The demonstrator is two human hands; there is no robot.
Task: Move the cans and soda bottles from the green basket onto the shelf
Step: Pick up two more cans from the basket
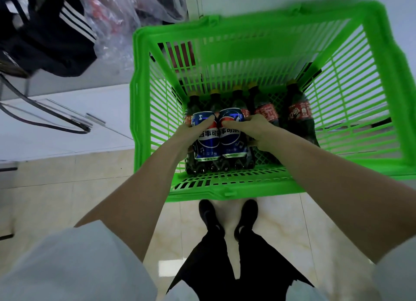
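Head view, looking straight down. Green basket (pixel 265 186) sits on the tiled floor (pixel 67 199), directly in front of the person's black shoes (pixel 227 217).

Both bare forearms reach down into the basket. Left hand (pixel 191 134): grip curled round the left blue can (pixel 206 136), thumb lying across the can's upper face, fingers wrapping its outer side. Right hand (pixel 256 129): grip curled round the right blue can (pixel 233 132), thumb across the upper front, fingers behind. The two cans are side by side and touching, tilted so their tops point away from the person. Both are held above the bottles, inside the basket walls.

Soda bottles (pixel 267 114) lie beneath and beyond the cans on the basket bottom, dark liquid, red labels, yellowish caps pointing to the far wall. Five caps can be counted; the three on the left are partly covered by the cans and hands. The rightmost bottle (pixel 300 116) lies a little apart from the rest.

Surroundings: dark garment with white stripes (pixel 56 37) at upper left, clear plastic bag (pixel 112 26) beside it, dark curved cables (pixel 45 116) over a pale floor area at left. White sleeves (pixel 74 262) at the lower edge. The shelf is out of view.
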